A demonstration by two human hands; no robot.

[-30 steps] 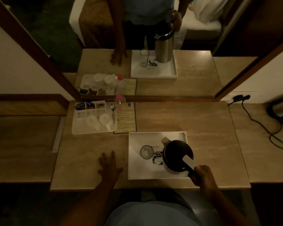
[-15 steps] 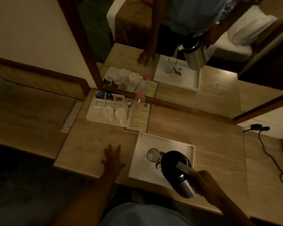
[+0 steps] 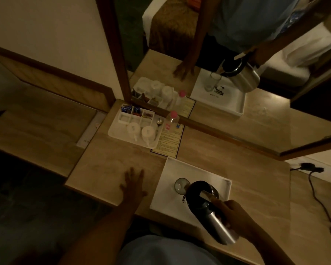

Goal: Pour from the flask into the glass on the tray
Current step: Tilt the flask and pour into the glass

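right hand [image 3: 235,213] grips steel flask [image 3: 208,203] by handle, tilted, spout over glass [image 3: 182,185] on white tray [image 3: 191,169] to pour; left hand [image 3: 132,185] open, flat on surface [image 3: 107,165], bracing.

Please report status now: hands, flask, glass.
Right hand grips flask, tilted over glass on tray. Left hand flat on desk. Nothing blocking.

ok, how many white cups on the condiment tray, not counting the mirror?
2. One cup and a second cup sit side by side, upside down, at the near edge of the condiment tray. None visibly hidden.
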